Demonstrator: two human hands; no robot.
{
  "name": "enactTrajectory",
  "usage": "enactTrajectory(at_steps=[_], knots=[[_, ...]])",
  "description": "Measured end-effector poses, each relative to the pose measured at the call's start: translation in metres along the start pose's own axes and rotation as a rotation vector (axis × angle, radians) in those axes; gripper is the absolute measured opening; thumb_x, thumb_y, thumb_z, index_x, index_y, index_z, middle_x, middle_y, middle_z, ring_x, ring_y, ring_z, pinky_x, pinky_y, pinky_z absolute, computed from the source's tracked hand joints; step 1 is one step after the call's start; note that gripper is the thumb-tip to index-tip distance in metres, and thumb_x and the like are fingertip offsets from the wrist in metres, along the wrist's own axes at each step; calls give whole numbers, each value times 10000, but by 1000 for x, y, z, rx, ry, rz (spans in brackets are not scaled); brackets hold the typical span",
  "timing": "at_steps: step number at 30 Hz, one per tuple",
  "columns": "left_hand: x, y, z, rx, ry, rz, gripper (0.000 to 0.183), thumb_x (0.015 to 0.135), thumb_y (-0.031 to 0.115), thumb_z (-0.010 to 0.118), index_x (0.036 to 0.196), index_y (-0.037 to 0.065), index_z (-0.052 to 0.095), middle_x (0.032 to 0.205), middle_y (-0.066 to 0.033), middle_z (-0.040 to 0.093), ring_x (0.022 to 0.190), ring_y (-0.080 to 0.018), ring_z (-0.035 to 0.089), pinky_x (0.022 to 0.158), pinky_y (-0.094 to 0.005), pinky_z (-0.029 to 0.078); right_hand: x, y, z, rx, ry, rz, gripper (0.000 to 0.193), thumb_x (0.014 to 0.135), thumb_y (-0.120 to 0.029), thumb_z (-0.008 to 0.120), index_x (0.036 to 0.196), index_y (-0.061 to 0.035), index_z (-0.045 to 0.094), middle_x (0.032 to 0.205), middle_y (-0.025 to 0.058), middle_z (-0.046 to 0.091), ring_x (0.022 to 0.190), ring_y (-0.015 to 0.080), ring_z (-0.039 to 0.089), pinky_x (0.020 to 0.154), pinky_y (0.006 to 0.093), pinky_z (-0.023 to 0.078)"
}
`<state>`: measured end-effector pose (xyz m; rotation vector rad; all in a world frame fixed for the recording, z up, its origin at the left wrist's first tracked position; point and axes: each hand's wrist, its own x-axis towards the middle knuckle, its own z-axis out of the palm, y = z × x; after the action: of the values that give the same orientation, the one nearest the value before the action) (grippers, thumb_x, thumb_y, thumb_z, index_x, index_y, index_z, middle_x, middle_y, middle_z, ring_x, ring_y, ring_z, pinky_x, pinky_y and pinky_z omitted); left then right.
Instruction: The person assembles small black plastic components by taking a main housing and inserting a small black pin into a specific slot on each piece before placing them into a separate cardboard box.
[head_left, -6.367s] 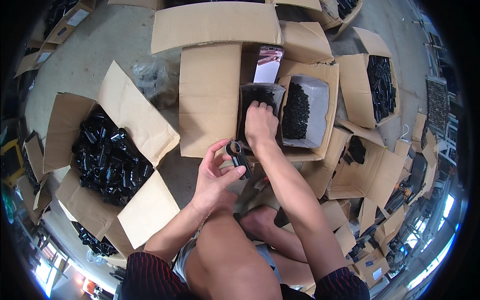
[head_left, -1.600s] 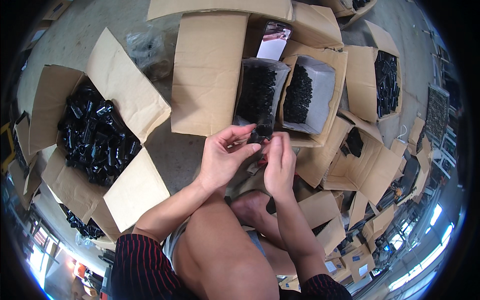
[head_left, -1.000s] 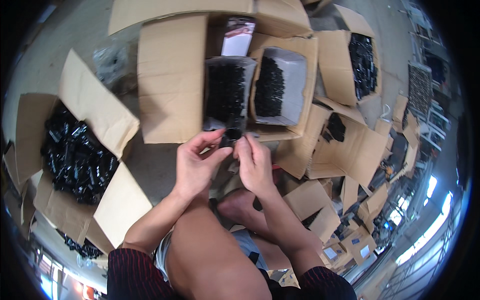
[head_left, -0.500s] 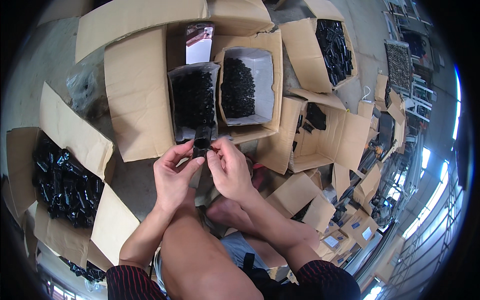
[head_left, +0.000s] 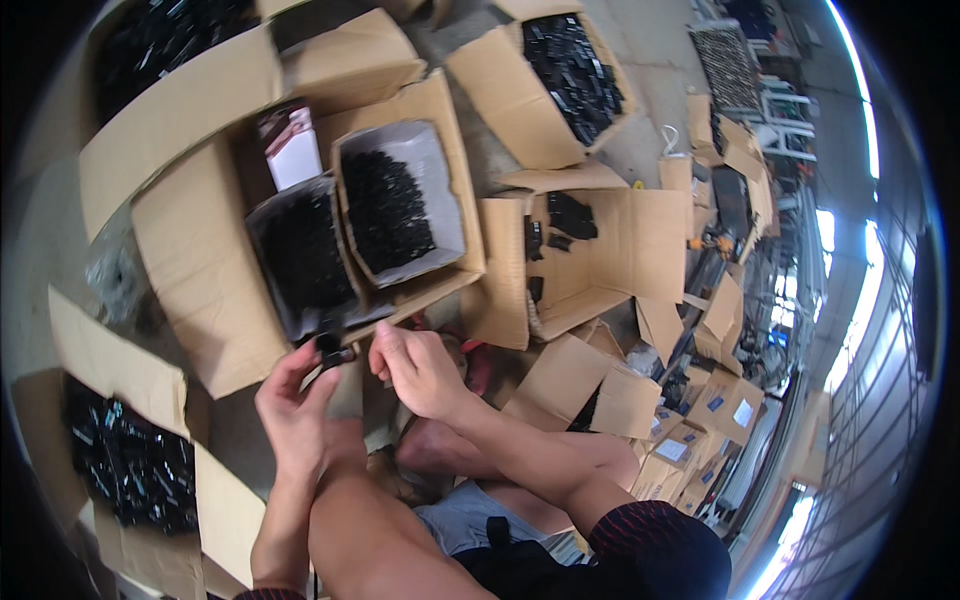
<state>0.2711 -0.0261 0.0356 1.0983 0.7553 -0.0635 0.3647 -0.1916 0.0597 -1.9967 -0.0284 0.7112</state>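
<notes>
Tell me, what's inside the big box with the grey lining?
The grey-lined box holds a heap of small black parts, piled along its left half. The lining shows bare on the right. Whatever lies under the heap is covered.

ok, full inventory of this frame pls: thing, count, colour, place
small part: one, black, pinched in left-hand fingertips
inner trays: two, grey, full of black parts, in the open box ahead
small carton: one, white and red, behind the trays
cardboard boxes: many, brown, open, all around on the floor
box of black parts: one, far left
left hand: holds the small part
right hand: beside the part, fingers bent
bare knees: lower centre
</notes>
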Motion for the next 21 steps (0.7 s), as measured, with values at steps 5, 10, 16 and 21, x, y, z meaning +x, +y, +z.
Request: enactTrajectory(at_steps=[5, 10, 16, 21], knots=[[-23, 38, -44, -339, 165, 90, 377, 978, 49, 644, 1337, -19, 551, 1279, -168, 643, 1106, -205, 660, 1015, -328, 535, 29, 70, -107, -216, 791, 61, 504, 1088, -326, 455, 721, -13, 602, 619, 113, 603, 584, 209, 567, 618, 381, 463], [-26, 77, -159, -576, 451, 382, 506, 1106, 216, 414, 1461, -143, 377, 1461, -235, 513, 1369, -243, 512, 1190, -329, 419, 59, 194, -222, -574, 755, 221, 548, 890, -392, 739, 1225, 6, 568, 1118, 224, 673, 1069, 379, 647, 939, 457, 497], [-35, 74, -168, -322, 945, 377, 484, 1105, 201, 383, 1508, -66, 373, 1561, -239, 406, 1437, -310, 431, 1211, -357, 387, 91, 232, -228, -720, 520, 371, 834, 786, -335, 827, 1406, 16, 393, 1297, 321, 583, 1238, 457, 562, 1053, 484, 458], [-24, 69, -110, -183, 766, 347, 466, 1089, 291, 480, 1473, 27, 454, 1413, -189, 544, 1261, -256, 556, 1058, -343, 461, 99, 222, -222, -660, 511, 520, 734, 833, -296, 772, 1362, 44, 394, 1285, 339, 594, 1202, 472, 588, 1026, 481, 480]])
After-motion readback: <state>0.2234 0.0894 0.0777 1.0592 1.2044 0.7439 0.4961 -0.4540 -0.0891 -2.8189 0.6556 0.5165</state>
